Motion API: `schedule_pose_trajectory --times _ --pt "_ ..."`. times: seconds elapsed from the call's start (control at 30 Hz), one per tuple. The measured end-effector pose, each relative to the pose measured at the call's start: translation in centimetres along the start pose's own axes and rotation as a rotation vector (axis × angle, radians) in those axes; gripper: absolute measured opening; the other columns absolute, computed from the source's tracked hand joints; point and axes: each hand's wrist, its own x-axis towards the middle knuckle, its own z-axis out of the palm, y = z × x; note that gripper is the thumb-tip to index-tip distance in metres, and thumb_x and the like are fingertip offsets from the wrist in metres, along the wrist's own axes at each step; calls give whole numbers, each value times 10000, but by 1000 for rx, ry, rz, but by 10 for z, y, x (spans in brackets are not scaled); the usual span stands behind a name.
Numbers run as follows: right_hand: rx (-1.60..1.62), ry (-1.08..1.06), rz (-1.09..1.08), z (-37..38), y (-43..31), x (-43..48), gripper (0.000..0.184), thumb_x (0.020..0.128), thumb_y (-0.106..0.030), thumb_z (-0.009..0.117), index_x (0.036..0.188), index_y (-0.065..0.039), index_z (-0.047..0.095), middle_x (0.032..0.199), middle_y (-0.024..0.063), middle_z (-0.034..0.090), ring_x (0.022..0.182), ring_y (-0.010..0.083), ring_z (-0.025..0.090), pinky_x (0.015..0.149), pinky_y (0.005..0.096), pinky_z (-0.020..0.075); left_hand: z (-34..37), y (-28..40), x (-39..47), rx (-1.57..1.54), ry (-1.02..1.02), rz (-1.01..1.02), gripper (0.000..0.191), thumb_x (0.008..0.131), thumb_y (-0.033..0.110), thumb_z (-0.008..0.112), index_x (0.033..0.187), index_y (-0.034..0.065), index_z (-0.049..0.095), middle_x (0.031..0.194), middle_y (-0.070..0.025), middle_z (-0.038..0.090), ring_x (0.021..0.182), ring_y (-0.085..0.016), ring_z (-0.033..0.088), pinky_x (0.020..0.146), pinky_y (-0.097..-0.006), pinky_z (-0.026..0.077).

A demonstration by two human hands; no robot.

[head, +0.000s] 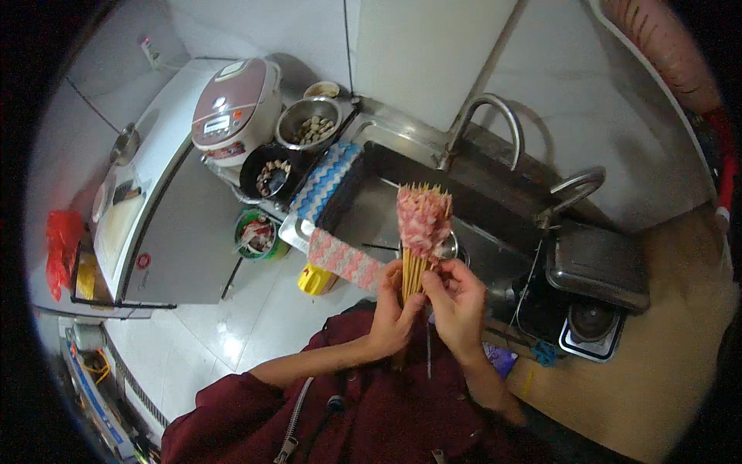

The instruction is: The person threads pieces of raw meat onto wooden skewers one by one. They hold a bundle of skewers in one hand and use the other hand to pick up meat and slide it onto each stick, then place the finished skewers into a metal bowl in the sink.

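Note:
A thick bundle of bamboo skewers (414, 271) threaded with raw pinkish meat (424, 223) is held upright over the near edge of a stainless steel sink (371, 203). My left hand (394, 319) grips the bare lower sticks from the left. At the right of the bundle, my right hand (456, 301) has its thumb and fingers pinched together against the sticks, just below the meat. Whether a single skewer lies between those fingers is hard to see. Behind the bundle, a round metal rim in the sink is partly hidden.
Two curved faucets (516, 127) rise behind the sink. A blue-and-white cloth (326, 181) and a pink-and-white cloth (343, 259) hang over its edges. Leftward are a rice cooker (229, 110), a steel bowl (310, 123) and a waste bin (258, 235). A lidded metal pan (600, 264) sits right.

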Motion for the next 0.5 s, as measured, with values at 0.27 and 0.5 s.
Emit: schedule_pose_trajectory --times 0.27,0.5 --pt "-45 -97 0 -5 -7 0 81 841 -93 536 848 -13 528 754 -24 525 657 24 454 584 175 377 -3 21 28 27 -76 -67 440 892 335 457 1176 30 316 1041 -60 471 937 -139 464 810 -275 383" --pt "-65 -40 -56 -5 -14 3 111 813 -104 564 830 0 529 735 -9 520 670 42 464 606 195 396 1 14 34 -40 -163 -82 404 925 338 368 1154 7 404 1002 -41 496 906 -128 464 800 -263 380"
